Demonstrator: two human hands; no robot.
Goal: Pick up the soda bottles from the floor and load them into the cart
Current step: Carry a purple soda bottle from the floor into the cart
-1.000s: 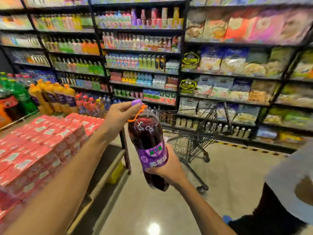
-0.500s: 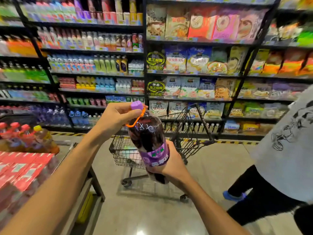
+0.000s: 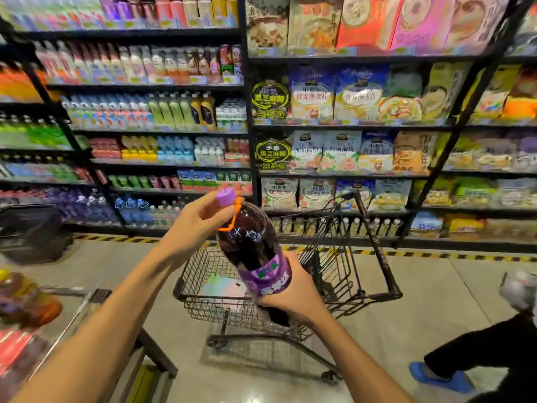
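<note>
A large dark soda bottle (image 3: 250,245) with a purple cap, an orange ring handle and a purple label hangs tilted over the basket of a black wire cart (image 3: 374,292). My left hand (image 3: 194,222) grips its neck just under the cap. My right hand (image 3: 290,292) wraps round its lower body below the label. The cart stands on the floor straight ahead, its handle at the far right, with a flat pale package lying inside the basket.
Stocked shelves (image 3: 319,126) of drinks and snack bags fill the wall behind the cart. A low display stand (image 3: 96,298) with bottles and red packs is at my left. Another person's leg and blue shoe (image 3: 441,376) are at the right.
The view has swung right and closer, so the cart now lies directly under the bottle. Both hands keep the same hold and the bottle has come down toward the basket.
</note>
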